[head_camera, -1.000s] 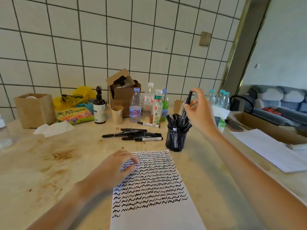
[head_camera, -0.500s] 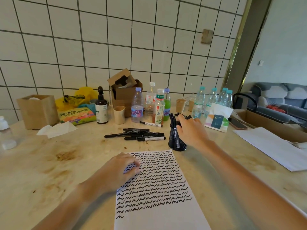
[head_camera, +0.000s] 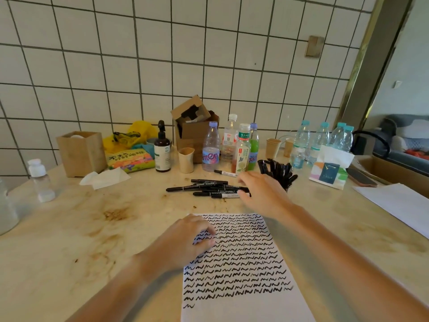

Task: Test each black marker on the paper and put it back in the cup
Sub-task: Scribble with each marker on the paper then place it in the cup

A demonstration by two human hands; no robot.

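Note:
A white paper [head_camera: 241,270] covered with rows of black squiggles lies in front of me. My left hand [head_camera: 185,240] rests flat on its upper left corner, fingers spread. Beyond the paper lies a loose pile of black markers [head_camera: 206,188] on the table. My right hand [head_camera: 260,191] hovers at the right end of that pile, fingers apart and curled, fingertips touching a marker. Behind my right hand stands the black mesh cup [head_camera: 278,173] full of black markers; the hand hides its lower part.
Along the tiled wall stand several bottles [head_camera: 241,152], paper cups [head_camera: 185,160], a cardboard box [head_camera: 192,126], a dark pump bottle [head_camera: 162,152] and a wooden box [head_camera: 81,153]. A tissue pack [head_camera: 329,169], a phone [head_camera: 359,177] and another white sheet [head_camera: 399,203] lie at the right.
My right hand lowered a marker into the cup, let go, and moved left to the pile of markers on the table. My left hand stayed on the paper.

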